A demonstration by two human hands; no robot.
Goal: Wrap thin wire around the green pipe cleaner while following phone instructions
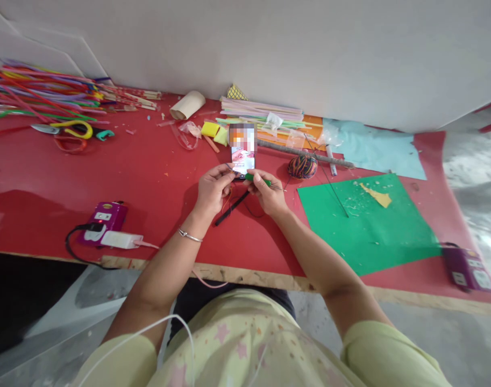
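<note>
Over the lower edge of an upright-lit phone (244, 161), my two hands work close together. My left hand (213, 189) has thumb and fingertips pinched on a thin dark yarn. Between the thumb and fingers of my right hand (271, 194) is a slim green piece (250, 176) with thin wire-like ends poking out to the right; its exact kind is unclear. Loose yarn (228, 203) hangs below the hands. Beneath them a black stick (231, 208) lies slanted on the table. A multicoloured yarn ball (302, 167) rests right of my right hand.
The red table (160, 177) holds scissors (76, 130), pipe cleaners (39, 94), a cardboard tube (187, 105), paper straws (261, 109), a twig (305, 152), a green sheet (366, 226) with scraps, light-blue paper (374, 148) and purple power boxes (108, 217) with cables.
</note>
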